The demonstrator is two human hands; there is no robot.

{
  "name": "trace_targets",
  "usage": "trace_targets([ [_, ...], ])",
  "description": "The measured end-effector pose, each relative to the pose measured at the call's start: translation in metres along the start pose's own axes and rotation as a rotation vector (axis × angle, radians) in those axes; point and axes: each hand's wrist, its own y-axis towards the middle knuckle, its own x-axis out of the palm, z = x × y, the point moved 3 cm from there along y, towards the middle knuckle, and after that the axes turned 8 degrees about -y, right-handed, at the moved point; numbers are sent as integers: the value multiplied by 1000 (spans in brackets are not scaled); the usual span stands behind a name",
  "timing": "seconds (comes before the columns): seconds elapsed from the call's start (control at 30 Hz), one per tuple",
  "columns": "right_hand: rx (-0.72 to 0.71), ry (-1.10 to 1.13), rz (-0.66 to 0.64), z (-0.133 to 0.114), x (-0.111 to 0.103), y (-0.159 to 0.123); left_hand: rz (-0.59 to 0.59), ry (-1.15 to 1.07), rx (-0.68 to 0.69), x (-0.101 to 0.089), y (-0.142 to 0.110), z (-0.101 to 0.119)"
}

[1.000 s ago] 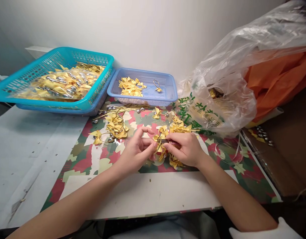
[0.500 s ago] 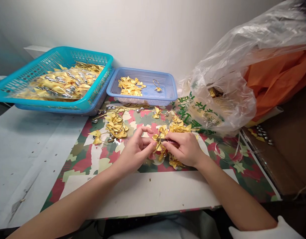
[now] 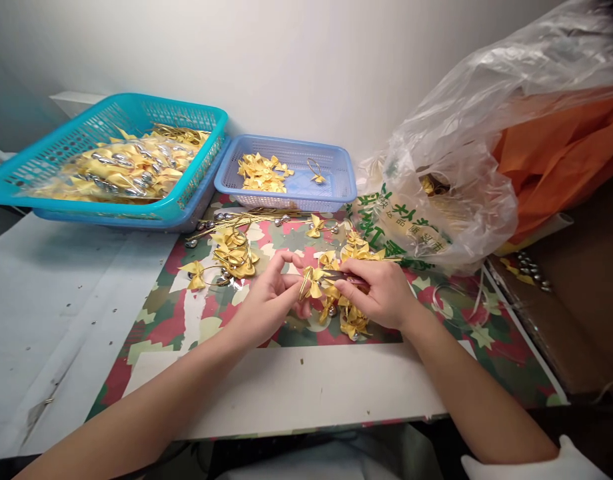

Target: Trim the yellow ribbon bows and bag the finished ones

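Between the thumb and fingers of my left hand (image 3: 279, 297) is a yellow ribbon bow (image 3: 315, 283) on a gold wire loop. My right hand (image 3: 381, 290) is closed round a pair of small dark pliers (image 3: 335, 275), their tips beside the bow and the handles mostly hidden in my palm. Beneath and behind my right hand lies a heap of yellow bows (image 3: 355, 320), some with silver bells. To the left of my left hand is another pile of bows on gold loops (image 3: 234, 253).
A turquoise basket (image 3: 186, 193) at the back left holds bagged bows with silver bells. A blue basket (image 3: 286, 200) holds loose bows and one looped bow. Gold wire ties (image 3: 259, 213) lie before it. A clear plastic bag (image 3: 466, 227) and a cardboard box (image 3: 566, 320) are at right.
My right hand and the pliers have shifted slightly right, away from my left fingers. The bow in my left hand is now more exposed, its loop turned toward my left fingers.
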Motion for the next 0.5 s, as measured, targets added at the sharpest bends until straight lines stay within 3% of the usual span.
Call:
trace_targets([
  [0.23, -127, -8, 48, 2, -2, -2, -31, -39, 22, 1, 1, 1],
  [0.5, -180, -39, 127, -4, -3, -4, -48, 26, 50, 2, -1, 2],
])
